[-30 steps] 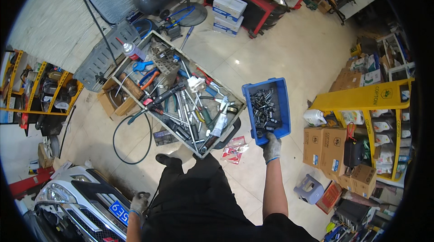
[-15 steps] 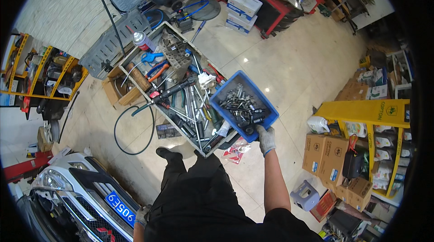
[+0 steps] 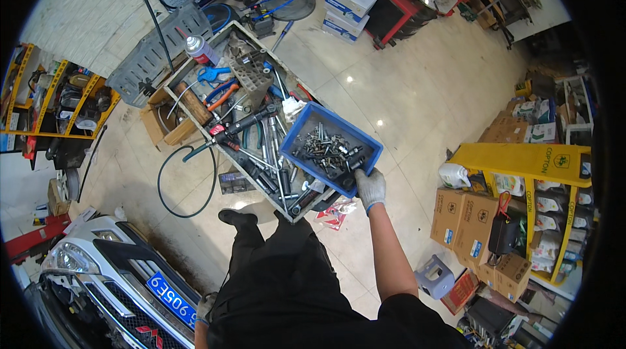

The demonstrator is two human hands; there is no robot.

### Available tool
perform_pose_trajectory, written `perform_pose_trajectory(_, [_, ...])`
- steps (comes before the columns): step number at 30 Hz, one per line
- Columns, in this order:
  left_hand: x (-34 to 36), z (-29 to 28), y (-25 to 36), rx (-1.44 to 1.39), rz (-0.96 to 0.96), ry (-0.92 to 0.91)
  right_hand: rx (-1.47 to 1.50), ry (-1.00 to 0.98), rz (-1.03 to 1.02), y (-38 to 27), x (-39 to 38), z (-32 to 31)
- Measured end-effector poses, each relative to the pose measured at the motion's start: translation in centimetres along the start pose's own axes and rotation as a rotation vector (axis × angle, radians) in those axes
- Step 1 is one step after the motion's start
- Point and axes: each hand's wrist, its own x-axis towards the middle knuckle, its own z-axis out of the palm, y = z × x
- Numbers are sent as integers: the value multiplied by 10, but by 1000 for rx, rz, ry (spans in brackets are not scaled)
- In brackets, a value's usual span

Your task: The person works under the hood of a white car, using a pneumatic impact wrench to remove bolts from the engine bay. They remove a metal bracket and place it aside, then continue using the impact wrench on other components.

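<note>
My right hand (image 3: 371,188), in a grey-white glove, is closed on the near right corner of a blue plastic bin (image 3: 373,145). Bolts and dark sockets (image 3: 324,146) lie loose in the bin. It overlaps the right side of a tool cart tray (image 3: 304,90), hiding part of what lies there. Around it in the tray are chrome wrenches and extension bars (image 3: 268,147), orange-handled pliers (image 3: 223,97) and a white crumpled rag (image 3: 293,108). My left hand (image 3: 206,308), also gloved, hangs beside my left thigh near the car; its fingers are mostly hidden.
A white car front (image 3: 107,277) stands at lower left. A green hose (image 3: 161,190) loops on the floor left of the cart. Cardboard boxes (image 3: 460,218), a yellow shelf (image 3: 521,156) and a grey-purple stool (image 3: 435,276) are at right. White-blue boxes (image 3: 347,6) stand beyond the cart.
My right hand has moved left with the blue bin, which now covers more of the tray's right side. My left hand stays by my thigh. The view has shifted slightly.
</note>
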Motion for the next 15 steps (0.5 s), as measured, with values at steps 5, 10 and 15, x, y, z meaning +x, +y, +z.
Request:
perform_pose_trajectory(5, [-12,17,14,205,141,19,-95,111,-65,-1,1,9])
perform_pose_trajectory(10, [-26,29,42,161,111,0,-175,181,-138,-27,-15,-3])
perform_pose_trajectory(15, [-21,12,25,99,84,102,-317,565,-539,-35,-32,1])
